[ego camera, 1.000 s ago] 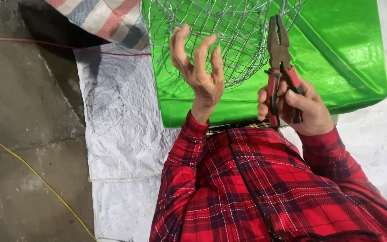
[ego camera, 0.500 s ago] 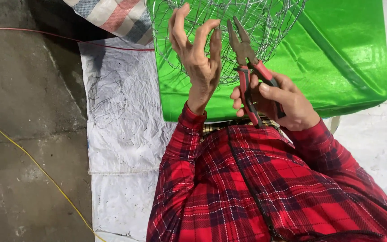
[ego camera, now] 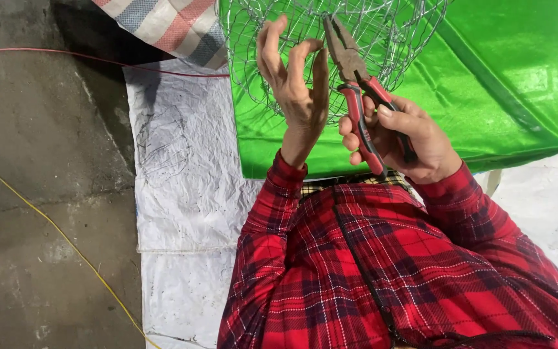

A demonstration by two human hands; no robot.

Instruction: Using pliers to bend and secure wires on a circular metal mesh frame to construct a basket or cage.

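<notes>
While the left hand [ego camera: 295,90] stood raised with its fingers spread and curled loosely against the rounded basket of thin silvery wire mesh [ego camera: 356,39], pinching nothing that could be made out for certain, the right hand [ego camera: 403,139] was clenched around the red-and-black handles of the steel combination pliers [ego camera: 356,87], whose nose pointed up into the mesh. That wire basket sat on the bright green plastic tarpaulin [ego camera: 505,84], just ahead of the red plaid shirt [ego camera: 395,271]. Doing this well probably called for the left fingers to steady one strand close to the plier tips, so the nose could bite squarely; whether it already gripped a wire was unclear
</notes>
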